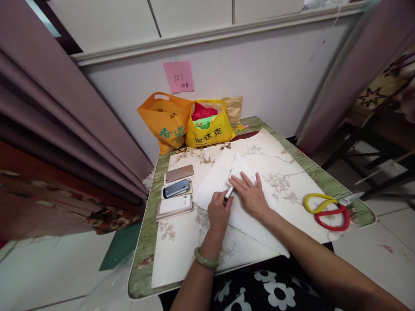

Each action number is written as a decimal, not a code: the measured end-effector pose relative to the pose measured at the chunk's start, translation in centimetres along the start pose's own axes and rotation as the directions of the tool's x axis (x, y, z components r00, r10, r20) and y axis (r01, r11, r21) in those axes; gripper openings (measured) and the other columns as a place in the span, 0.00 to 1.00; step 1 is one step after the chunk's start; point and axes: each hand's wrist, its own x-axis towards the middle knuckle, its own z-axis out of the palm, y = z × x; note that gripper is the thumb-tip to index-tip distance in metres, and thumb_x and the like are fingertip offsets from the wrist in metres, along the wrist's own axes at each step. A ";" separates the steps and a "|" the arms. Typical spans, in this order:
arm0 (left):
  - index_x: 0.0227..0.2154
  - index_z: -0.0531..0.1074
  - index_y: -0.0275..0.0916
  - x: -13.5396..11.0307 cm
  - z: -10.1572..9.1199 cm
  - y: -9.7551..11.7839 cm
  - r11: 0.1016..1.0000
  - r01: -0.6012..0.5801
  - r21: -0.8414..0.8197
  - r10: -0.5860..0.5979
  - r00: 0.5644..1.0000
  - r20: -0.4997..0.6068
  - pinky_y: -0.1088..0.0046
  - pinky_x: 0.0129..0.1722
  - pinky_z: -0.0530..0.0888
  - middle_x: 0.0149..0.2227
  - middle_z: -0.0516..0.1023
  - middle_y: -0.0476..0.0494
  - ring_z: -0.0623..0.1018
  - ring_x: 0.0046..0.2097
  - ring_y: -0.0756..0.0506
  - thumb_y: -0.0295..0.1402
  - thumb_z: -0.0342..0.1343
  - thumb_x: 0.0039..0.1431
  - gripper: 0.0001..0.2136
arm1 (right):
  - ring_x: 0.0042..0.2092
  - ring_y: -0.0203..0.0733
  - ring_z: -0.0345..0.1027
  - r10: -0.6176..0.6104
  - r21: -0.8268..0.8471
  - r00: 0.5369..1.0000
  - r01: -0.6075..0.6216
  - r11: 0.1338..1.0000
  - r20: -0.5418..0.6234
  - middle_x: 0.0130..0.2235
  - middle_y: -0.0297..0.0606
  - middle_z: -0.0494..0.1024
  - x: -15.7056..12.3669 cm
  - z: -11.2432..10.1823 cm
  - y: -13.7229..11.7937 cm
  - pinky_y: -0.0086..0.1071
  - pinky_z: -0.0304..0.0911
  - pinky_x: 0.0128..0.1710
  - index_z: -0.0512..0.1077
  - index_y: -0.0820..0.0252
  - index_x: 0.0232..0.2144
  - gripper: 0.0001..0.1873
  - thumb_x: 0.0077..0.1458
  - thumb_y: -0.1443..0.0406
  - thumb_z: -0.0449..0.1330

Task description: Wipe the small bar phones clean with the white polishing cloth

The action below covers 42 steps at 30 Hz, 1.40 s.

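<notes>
A white cloth with a scalloped edge lies across the middle of the table, partly folded. My left hand, with a green bangle on its wrist, has its fingers closed around a slim silver object with a dark end. Most of that object is hidden, so I cannot make out its kind. My right hand rests on the cloth with fingers spread, its fingertips close to the object's upper end. To the left of the cloth, several phones lie in a column, some stacked on others.
Red-and-yellow-handled scissors lie at the table's right edge. At the back stand an orange bag, a yellow bag with packets inside and a tan pouch. A small bottle stands before them. A pale floral sheet covers the green table.
</notes>
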 end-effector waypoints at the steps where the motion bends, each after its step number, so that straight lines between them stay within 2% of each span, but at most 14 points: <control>1: 0.43 0.74 0.42 0.0 0.0 0.1 1.000 0.005 -0.005 -0.005 1.000 -0.001 0.75 0.36 0.68 0.32 0.71 0.49 0.72 0.31 0.50 0.33 0.55 0.59 0.10 | 0.68 0.50 0.42 0.047 0.017 0.999 -0.047 0.999 0.003 0.64 0.31 0.60 0.5 0.1 0.6 0.64 0.21 0.62 0.54 0.47 0.64 0.38 0.53 0.77 0.47; 5: 0.42 0.75 0.41 0.1 0.0 0.1 1.000 0.026 -0.008 -0.026 1.000 -0.012 0.75 0.36 0.68 0.32 0.71 0.49 0.72 0.31 0.50 0.34 0.56 0.58 0.09 | 0.67 0.50 0.43 0.199 0.157 0.980 -0.200 0.967 0.025 0.64 0.33 0.61 1.9 1.2 2.3 0.65 0.28 0.62 0.55 0.48 0.63 0.43 0.45 0.78 0.46; 9: 0.41 0.75 0.41 0.1 0.3 -0.2 1.000 0.019 -0.024 -0.020 1.000 -0.015 0.75 0.36 0.68 0.32 0.71 0.49 0.72 0.31 0.50 0.34 0.56 0.58 0.09 | 0.66 0.49 0.47 0.301 0.257 0.952 -0.304 0.917 0.049 0.63 0.38 0.63 1.9 2.6 2.7 0.64 0.32 0.62 0.50 0.53 0.65 0.44 0.44 0.76 0.46; 16: 0.38 0.76 0.39 0.2 0.2 -0.3 1.000 0.010 -0.019 -0.011 0.998 -0.060 0.75 0.34 0.68 0.30 0.71 0.48 0.72 0.30 0.50 0.33 0.55 0.58 0.08 | 0.66 0.48 0.46 0.298 0.138 0.952 -0.304 0.943 0.063 0.61 0.45 0.66 1.7 2.9 2.7 0.62 0.24 0.63 0.54 0.60 0.63 0.37 0.49 0.73 0.48; 22: 0.36 0.75 0.39 0.1 0.2 -0.4 1.000 0.002 -0.016 -0.003 0.998 -0.057 0.74 0.34 0.68 0.30 0.71 0.48 0.71 0.30 0.50 0.34 0.56 0.58 0.07 | 0.63 0.47 0.56 0.372 0.286 0.926 -0.341 0.896 -0.062 0.55 0.39 0.73 2.2 2.9 2.7 0.63 0.32 0.62 0.64 0.52 0.57 0.28 0.55 0.73 0.46; 25: 0.37 0.75 0.39 0.1 0.1 -0.4 1.000 0.002 -0.012 -0.002 0.998 -0.064 0.73 0.34 0.68 0.30 0.71 0.48 0.71 0.30 0.49 0.33 0.56 0.58 0.07 | 0.63 0.48 0.56 0.298 0.266 0.943 -0.253 0.930 -0.147 0.53 0.37 0.75 1.9 2.6 2.5 0.63 0.33 0.62 0.64 0.51 0.57 0.27 0.57 0.73 0.46; 28: 0.38 0.75 0.39 0.2 0.1 -0.4 1.000 0.006 -0.027 -0.007 0.998 -0.062 0.73 0.35 0.68 0.30 0.71 0.48 0.72 0.31 0.49 0.33 0.56 0.58 0.07 | 0.64 0.47 0.54 0.177 0.141 0.963 -0.150 0.979 -0.202 0.55 0.37 0.73 1.3 2.0 2.1 0.61 0.30 0.63 0.63 0.52 0.58 0.30 0.55 0.76 0.46; 31: 0.38 0.75 0.40 0.3 0.0 -0.2 0.999 0.019 -0.045 -0.021 0.999 -0.047 0.73 0.35 0.69 0.31 0.72 0.48 0.72 0.31 0.49 0.34 0.55 0.58 0.08 | 0.65 0.48 0.51 0.085 0.021 0.974 -0.082 0.996 -0.209 0.58 0.38 0.70 0.9 1.3 1.5 0.60 0.29 0.64 0.63 0.54 0.59 0.32 0.54 0.78 0.47; 35: 0.41 0.74 0.41 0.3 -0.1 -0.1 0.998 0.017 -0.057 -0.019 0.999 -0.032 0.73 0.36 0.69 0.31 0.72 0.48 0.73 0.32 0.49 0.33 0.54 0.59 0.09 | 0.66 0.48 0.50 -0.053 -0.038 0.977 0.046 0.998 -0.205 0.59 0.39 0.69 0.3 0.8 -0.3 0.58 0.31 0.65 0.63 0.57 0.59 0.27 0.59 0.76 0.48; 39: 0.31 0.72 0.38 0.1 0.0 -0.3 1.000 0.009 -0.004 -0.009 0.999 -0.052 0.73 0.33 0.67 0.29 0.71 0.48 0.71 0.30 0.49 0.29 0.52 0.58 0.04 | 0.66 0.47 0.50 -0.184 -0.027 0.964 0.182 0.983 -0.192 0.60 0.39 0.67 -1.1 0.9 -2.2 0.59 0.30 0.65 0.60 0.57 0.61 0.26 0.62 0.74 0.46; 42: 0.26 0.69 0.38 0.1 0.1 -0.4 1.000 0.017 0.016 -0.016 0.998 -0.068 0.74 0.30 0.66 0.27 0.69 0.48 0.70 0.28 0.49 0.27 0.51 0.58 0.06 | 0.66 0.47 0.48 -0.239 -0.008 0.957 0.242 0.970 -0.165 0.61 0.36 0.66 -1.6 0.9 -2.5 0.60 0.28 0.65 0.58 0.54 0.62 0.28 0.62 0.74 0.45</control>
